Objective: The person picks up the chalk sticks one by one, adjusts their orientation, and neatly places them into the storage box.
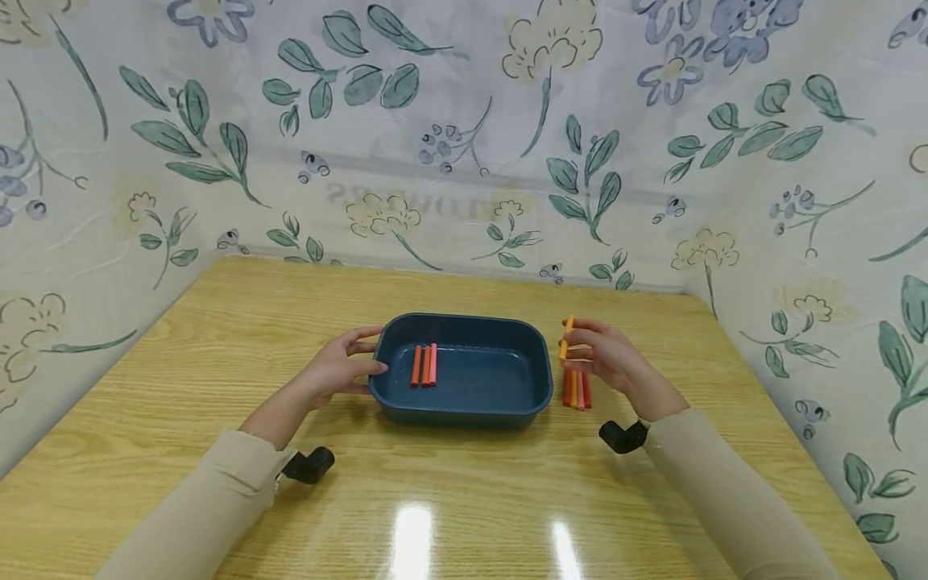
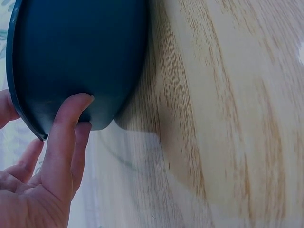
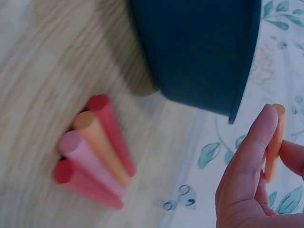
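A dark blue rectangular basin (image 1: 464, 415) with rounded corners stands on the table. My left hand (image 1: 341, 366) grips its left end at the rim; in the left wrist view, fingers (image 2: 61, 142) lie against the outer wall. Inside the basin, toward its left, three short sticks (image 1: 425, 366) lie side by side, two orange-red and one pink. Just past the right end, my right hand (image 1: 605, 354) pinches an orange crayon-like stick (image 3: 275, 142) between thumb and fingers, raised off the table. Below that hand, several similar sticks (image 3: 97, 152) in red, orange and pink lie in a row.
The wood-grain table (image 1: 464, 499) extends around the basin on all sides. Flower-printed cloth (image 1: 464, 161) rises behind the table and along both sides. A black wrist-worn piece (image 1: 310, 465) sticks out at the left cuff, another (image 1: 622, 436) at the right.
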A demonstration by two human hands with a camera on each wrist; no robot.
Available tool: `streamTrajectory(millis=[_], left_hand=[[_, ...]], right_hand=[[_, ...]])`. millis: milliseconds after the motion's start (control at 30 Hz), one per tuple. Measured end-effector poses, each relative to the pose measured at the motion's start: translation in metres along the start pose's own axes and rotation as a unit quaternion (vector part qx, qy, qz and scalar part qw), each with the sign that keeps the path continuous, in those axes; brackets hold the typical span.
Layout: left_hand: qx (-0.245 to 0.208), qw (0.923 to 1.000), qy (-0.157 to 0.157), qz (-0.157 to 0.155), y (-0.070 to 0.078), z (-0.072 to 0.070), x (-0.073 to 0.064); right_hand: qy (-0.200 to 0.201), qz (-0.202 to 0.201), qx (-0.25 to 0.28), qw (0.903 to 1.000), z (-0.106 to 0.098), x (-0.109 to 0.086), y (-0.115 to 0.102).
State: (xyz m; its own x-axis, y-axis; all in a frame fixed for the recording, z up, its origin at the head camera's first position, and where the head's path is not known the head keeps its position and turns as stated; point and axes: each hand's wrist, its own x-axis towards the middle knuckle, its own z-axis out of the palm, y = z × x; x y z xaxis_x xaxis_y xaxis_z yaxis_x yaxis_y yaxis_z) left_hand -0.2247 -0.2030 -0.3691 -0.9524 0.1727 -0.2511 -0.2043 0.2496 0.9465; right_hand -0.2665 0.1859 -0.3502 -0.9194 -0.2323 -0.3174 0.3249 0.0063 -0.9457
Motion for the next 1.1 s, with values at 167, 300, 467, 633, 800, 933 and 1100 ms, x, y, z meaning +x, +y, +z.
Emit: streamTrajectory(millis=[167,300,467,633,800,933,1100], left_hand=[[-0.001,1.0,-0.004,0.004,0.0,-0.001,0.0],[-0.003,1.0,-0.005,0.003,-0.001,-0.001,0.0],[-0.005,1.0,-0.004,0.001,-0.002,-0.001,-0.001],[-0.009,0.9999,-0.005,0.004,-0.003,-0.002,-0.001],[-0.009,0.9999,-0.005,0.0,-0.002,-0.002,-0.002],[-0.008,1.0,-0.004,-0.003,0.0,-0.002,-0.002],[-0.008,0.9999,-0.007,-0.001,0.0,-0.001,-0.001]], right_hand=[[-0.007,-0.003,-0.006,1.0,0.01,0.003,-0.008],[-0.018,0.001,-0.002,0.9998,0.017,0.005,-0.012],[-0.02,0.013,-0.005,0.9997,0.028,0.009,-0.015],[-0.016,0.031,0.008,0.9994,0.045,0.014,-0.022],[-0.027,0.037,0.01,0.9989,0.059,0.022,-0.028],[-0.038,0.04,0.019,0.9983,0.068,0.028,-0.032],[-0.05,0.042,0.036,0.9972,0.08,0.033,-0.033]])
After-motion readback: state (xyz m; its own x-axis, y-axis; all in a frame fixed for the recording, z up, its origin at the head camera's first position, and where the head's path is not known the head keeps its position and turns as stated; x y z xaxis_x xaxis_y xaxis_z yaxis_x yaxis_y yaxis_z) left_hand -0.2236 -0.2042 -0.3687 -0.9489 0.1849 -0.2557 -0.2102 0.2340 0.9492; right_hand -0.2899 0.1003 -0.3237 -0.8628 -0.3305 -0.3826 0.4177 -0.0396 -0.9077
